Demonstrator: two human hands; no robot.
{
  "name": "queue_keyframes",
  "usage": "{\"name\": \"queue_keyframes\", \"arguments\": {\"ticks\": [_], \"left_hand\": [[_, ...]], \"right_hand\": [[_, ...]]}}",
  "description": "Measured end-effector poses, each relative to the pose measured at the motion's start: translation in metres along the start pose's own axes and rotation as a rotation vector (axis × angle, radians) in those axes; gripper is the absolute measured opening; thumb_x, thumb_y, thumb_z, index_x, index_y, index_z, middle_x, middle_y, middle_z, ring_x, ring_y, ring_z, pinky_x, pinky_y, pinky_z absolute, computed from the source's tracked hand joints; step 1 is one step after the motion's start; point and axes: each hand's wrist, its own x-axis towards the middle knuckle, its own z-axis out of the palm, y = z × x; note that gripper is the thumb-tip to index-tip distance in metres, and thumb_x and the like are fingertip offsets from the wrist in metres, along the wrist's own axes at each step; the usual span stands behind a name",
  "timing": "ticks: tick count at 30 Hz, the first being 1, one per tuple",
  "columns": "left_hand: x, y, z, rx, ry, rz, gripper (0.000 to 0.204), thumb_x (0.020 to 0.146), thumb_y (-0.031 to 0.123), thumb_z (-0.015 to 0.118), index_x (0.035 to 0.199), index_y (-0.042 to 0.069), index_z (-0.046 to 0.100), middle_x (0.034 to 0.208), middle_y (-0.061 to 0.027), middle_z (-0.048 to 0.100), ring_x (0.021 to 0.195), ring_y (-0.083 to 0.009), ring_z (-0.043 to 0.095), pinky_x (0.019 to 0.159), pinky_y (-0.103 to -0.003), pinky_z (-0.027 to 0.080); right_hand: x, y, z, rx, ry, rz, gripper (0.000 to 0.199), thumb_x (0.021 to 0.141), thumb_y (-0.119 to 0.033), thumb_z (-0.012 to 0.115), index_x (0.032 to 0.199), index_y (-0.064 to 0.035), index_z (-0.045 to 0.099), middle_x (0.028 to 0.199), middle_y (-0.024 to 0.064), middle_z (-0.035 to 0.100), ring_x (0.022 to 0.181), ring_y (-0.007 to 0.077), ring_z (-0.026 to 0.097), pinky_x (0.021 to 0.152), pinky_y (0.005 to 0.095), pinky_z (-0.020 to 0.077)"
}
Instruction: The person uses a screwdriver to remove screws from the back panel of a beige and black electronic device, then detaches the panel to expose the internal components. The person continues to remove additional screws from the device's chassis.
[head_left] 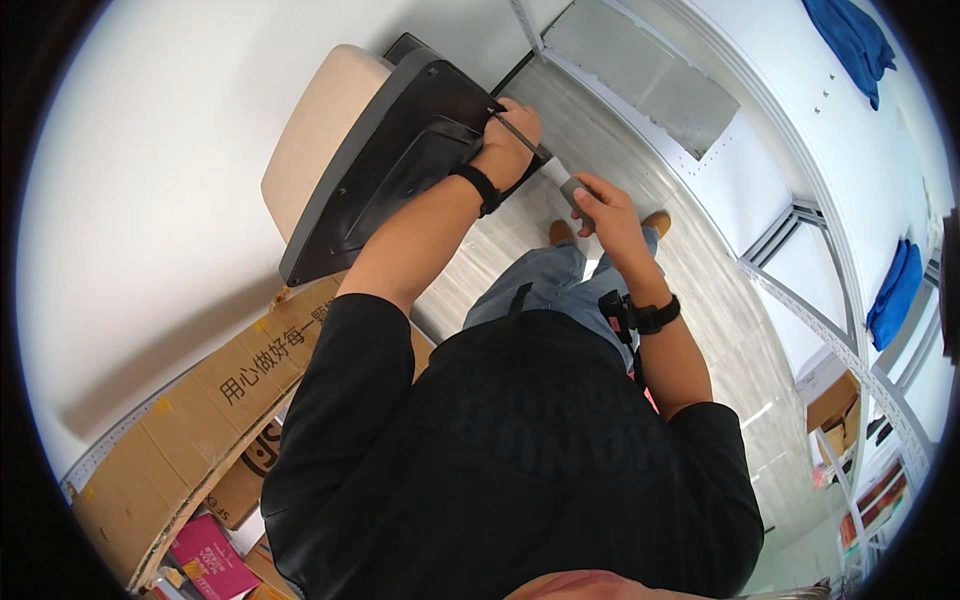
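Black plastic seat base (400, 160), beige cushion (320, 130) behind, stands on edge against the wall; left hand (508, 145) closed steadying it, right hand (598, 205) closed around screwdriver (545, 155), shaft bridging both.

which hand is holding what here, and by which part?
Right hand grips a screwdriver by its grey handle. Left hand rests on the black underside of the chair seat, fingers around the screwdriver's shaft near the tip.
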Motion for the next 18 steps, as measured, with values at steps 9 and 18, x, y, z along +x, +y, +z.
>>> {"name": "queue_keyframes", "arguments": {"ticks": [9, 18], "left_hand": [[0.003, -0.001, -0.002, -0.136, -0.01, -0.05, 0.024, 0.084, 0.01, 0.057, 0.106, 0.001, 0.059, 0.107, -0.0313, 0.059, 0.077, -0.0302, 0.069, 0.062, -0.033, 0.057], [0.006, -0.001, -0.014, -0.212, -0.068, -0.066, 0.018, 0.083, 0.01, 0.057, 0.1, 0.003, 0.063, 0.107, -0.0357, 0.058, 0.082, -0.0349, 0.069, 0.065, -0.035, 0.057]], "right_hand": [[-0.001, -0.006, 0.009, -0.417, 0.059, -0.242, 0.044, 0.085, -0.014, 0.064, 0.125, -0.0028, 0.05, 0.103, 0.0094, 0.052, 0.067, 0.0118, 0.056, 0.054, 0.0244, 0.0453], [-0.013, -0.015, 0.02, -0.079, 0.253, -0.216, 0.054, 0.077, -0.003, 0.07, 0.126, -0.0053, 0.045, 0.099, 0.0089, 0.053, 0.068, 0.015, 0.062, 0.061, 0.0265, 0.0478]]}}
